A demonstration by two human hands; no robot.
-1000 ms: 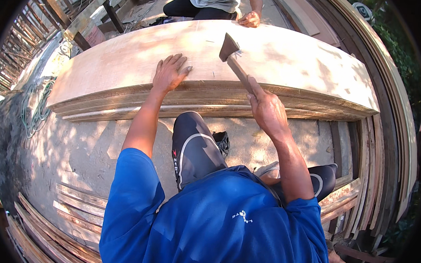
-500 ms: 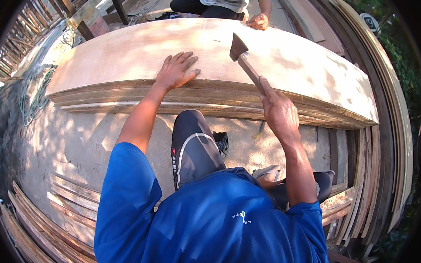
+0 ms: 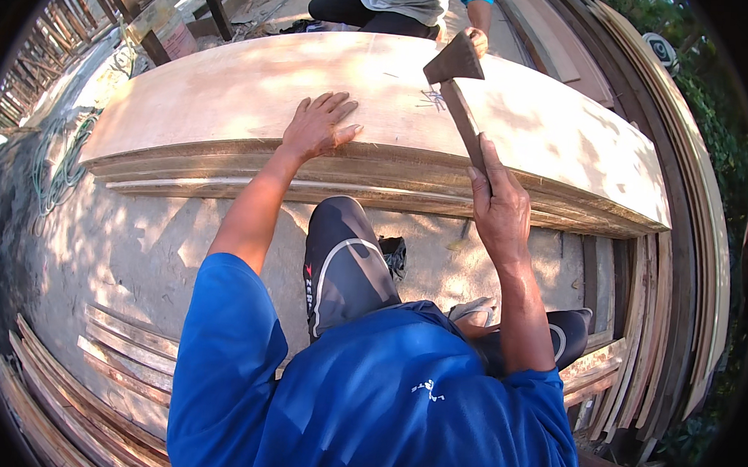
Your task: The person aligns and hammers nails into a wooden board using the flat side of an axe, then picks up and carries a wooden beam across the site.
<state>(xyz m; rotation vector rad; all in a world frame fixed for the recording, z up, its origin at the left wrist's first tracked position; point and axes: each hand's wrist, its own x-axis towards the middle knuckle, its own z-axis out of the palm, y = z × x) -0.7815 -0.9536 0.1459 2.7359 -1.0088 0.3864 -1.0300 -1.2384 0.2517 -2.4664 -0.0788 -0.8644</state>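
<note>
A long pale plywood panel (image 3: 221, 90) on a timber frame lies across in front of me. Its near edge shows stacked wooden boards (image 3: 377, 173). My left hand (image 3: 319, 127) rests flat on the panel near that edge, fingers spread. In my right hand (image 3: 502, 211) is a hatchet (image 3: 463, 120), gripped by its wooden handle with the dark, flared head pointing away from me above the panel. A small heap of nails (image 3: 433, 99) lies on the panel just left of the handle, close below the head.
Across the panel kneels another person (image 3: 394, 5), one hand (image 3: 477, 41) near its far edge, partly behind the hatchet head. Long boards (image 3: 688, 208) line the right side. Wooden strips (image 3: 131, 348) lie at lower left, and a coiled hose (image 3: 60, 162) sits at far left.
The hatchet has come up and to the right, its head turning broader to view and uncovering the nails. My left hand stays on the panel. The other person's hand has shifted slightly right.
</note>
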